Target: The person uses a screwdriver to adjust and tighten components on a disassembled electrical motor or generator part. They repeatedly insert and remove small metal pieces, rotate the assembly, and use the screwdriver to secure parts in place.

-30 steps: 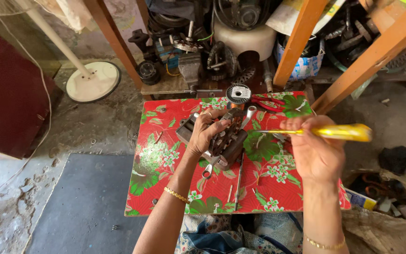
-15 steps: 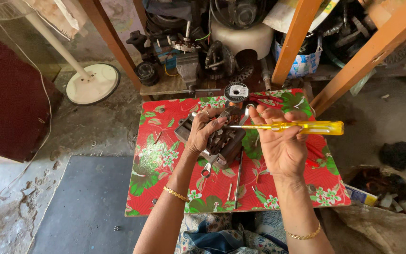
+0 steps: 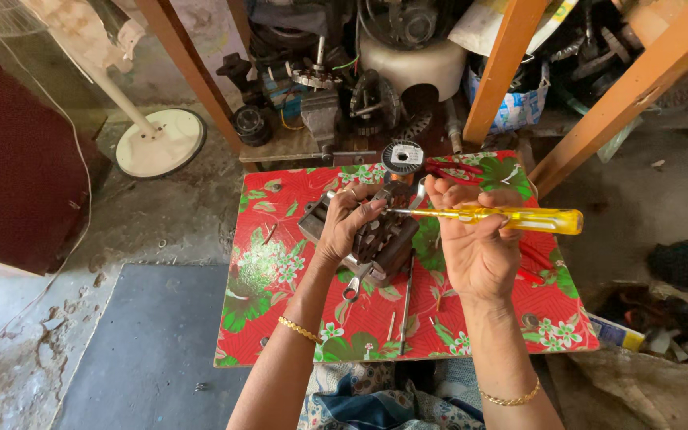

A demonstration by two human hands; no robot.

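Red floral table (image 3: 280, 263), left hand (image 3: 344, 227) gripping dark greasy metal block (image 3: 380, 239), right hand (image 3: 471, 239) clasping yellow-handled screwdriver (image 3: 503, 216)

Wire spool (image 3: 403, 157) at far edge of floral table (image 3: 280, 271), red pliers (image 3: 451, 170) beside it; fan base (image 3: 160, 142) on floor, left of table.
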